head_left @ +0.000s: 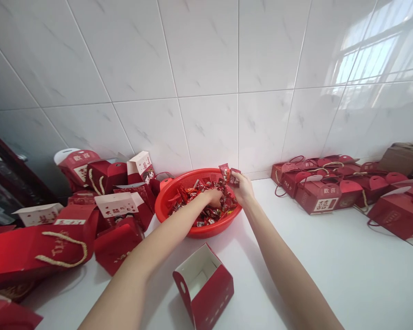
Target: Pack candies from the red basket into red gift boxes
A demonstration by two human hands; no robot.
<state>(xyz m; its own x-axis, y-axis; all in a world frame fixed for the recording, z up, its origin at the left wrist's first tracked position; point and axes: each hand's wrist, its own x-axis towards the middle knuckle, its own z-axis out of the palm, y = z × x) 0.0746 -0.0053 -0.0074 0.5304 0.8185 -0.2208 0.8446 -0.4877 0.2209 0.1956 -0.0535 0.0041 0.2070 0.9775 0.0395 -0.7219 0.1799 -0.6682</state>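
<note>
A red plastic basket (201,233) full of wrapped candies (186,195) stands against the wall. My left hand (214,198) reaches down among the candies; its fingertips are hidden, so its grip cannot be made out. Over the basket's right rim, my right hand (242,187) holds red candy packets (229,176) between thumb and fingers. In front of the basket, a dark red gift box (213,293) stands with its top open, and its white inside looks bare.
Several red gift boxes (119,245), some with rope handles, crowd the left side. More closed red boxes (318,197) sit in a group at the right. A brown box (404,159) is at the far right. White tiled wall (206,123) rises behind.
</note>
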